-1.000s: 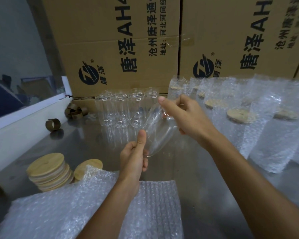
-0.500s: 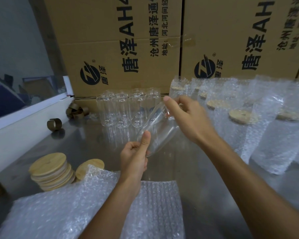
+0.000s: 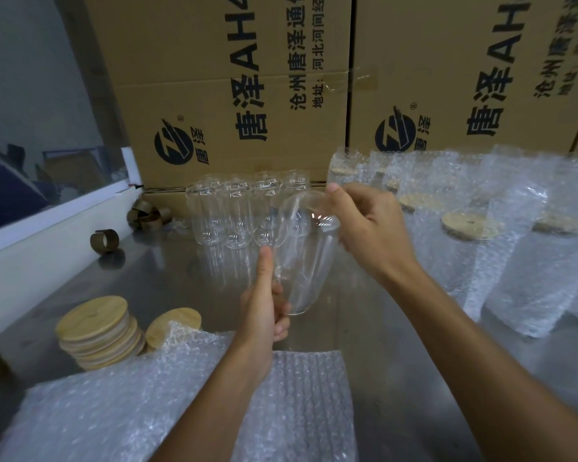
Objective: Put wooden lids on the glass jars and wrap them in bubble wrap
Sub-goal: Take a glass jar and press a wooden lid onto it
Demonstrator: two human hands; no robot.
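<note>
Clear glass jar (image 3: 301, 261) tilted in the air above the steel table (image 3: 364, 328), my left hand (image 3: 264, 315) gripping its base, my right hand (image 3: 371, 228) pinching what looks like its rim, lidless.

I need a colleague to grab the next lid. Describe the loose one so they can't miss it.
On the steel table, near the left edge, stands a stack of wooden lids. The loose lid lies flat just right of it, alone, its near edge tucked under the bubble wrap sheet.
</note>
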